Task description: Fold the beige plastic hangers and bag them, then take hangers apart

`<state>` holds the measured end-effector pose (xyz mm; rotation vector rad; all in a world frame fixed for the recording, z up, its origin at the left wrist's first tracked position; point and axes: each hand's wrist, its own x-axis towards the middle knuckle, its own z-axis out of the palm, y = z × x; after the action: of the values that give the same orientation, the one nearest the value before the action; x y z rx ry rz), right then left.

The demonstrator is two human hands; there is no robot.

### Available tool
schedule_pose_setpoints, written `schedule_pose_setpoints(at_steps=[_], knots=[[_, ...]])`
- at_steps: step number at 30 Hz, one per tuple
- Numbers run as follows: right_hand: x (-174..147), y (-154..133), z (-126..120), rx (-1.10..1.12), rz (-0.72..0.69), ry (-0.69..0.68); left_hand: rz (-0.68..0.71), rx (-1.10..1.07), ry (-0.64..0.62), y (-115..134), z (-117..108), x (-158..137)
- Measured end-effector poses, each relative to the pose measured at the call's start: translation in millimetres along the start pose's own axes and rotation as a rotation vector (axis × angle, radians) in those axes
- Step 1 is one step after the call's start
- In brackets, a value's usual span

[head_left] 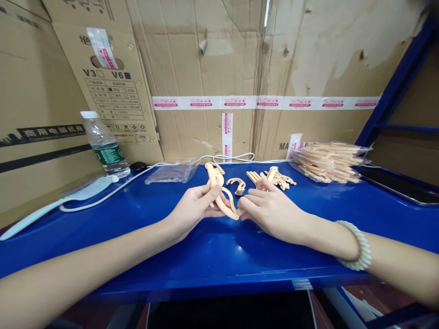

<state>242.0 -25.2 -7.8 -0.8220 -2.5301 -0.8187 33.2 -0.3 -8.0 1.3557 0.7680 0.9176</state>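
Observation:
My left hand (195, 205) is closed around a curved beige hanger piece (224, 208), thumb on top and fingers beneath. More beige curved parts show above that grip; whether they are joined to it I cannot tell. At the piece's lower end, my right hand (270, 210) is closed, its fingertips pinching a small beige end there. A straight beige strip (272, 172) sticks up behind the right fingers; whether they hold it is unclear. Between and beyond the hands lies a loose beige hook (236, 185), and a small heap of beige parts (283, 179) is at its right.
On the blue table (206, 256), a clear plastic bag (171, 172) lies behind my left hand. Farther left are a water bottle (107, 148), a pale hairbrush (85, 189), a black mouse (138, 166) and a white cable (113, 195). Bagged beige pieces (327, 161) and a dark tablet (401, 183) sit right.

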Motion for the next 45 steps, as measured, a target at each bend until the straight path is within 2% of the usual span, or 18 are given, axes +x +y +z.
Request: schedule_pose_setpoints(at_steps=[10,13,16,19,22,25,28,32,37,40,45], knots=[[1,5,-11,-0.098,-0.083,0.126,-0.07,-0.126,0.057,0,-4,5],[-3,23,-12,0.061,0.032,0.163,-0.057,-0.124,0.043,-3,-7,7],[-9,50,-10,0.215,0.163,0.116,-0.082,-0.107,0.022,-3,-6,6],[-15,74,-4,0.269,0.193,0.017,-0.11,-0.078,0.019,-1,-3,5],[-18,86,3,0.35,0.219,-0.054,-0.121,-0.058,0.017,0,-2,5],[-17,88,9,0.48,0.227,-0.111,-0.126,-0.063,0.008,0,-1,5],[-14,82,12,0.573,0.214,-0.112,-0.13,-0.079,0.01,0,-1,4],[-10,73,16,0.628,0.188,-0.114,-0.133,-0.08,0.015,0,-1,5],[-11,68,22,0.691,0.25,-0.193,-0.13,-0.069,0.012,-2,-3,6],[-12,68,25,0.674,0.233,-0.228,-0.135,-0.068,0.006,-2,-3,6],[-14,70,29,0.582,0.18,-0.199,-0.134,-0.088,-0.008,-1,-3,6]])
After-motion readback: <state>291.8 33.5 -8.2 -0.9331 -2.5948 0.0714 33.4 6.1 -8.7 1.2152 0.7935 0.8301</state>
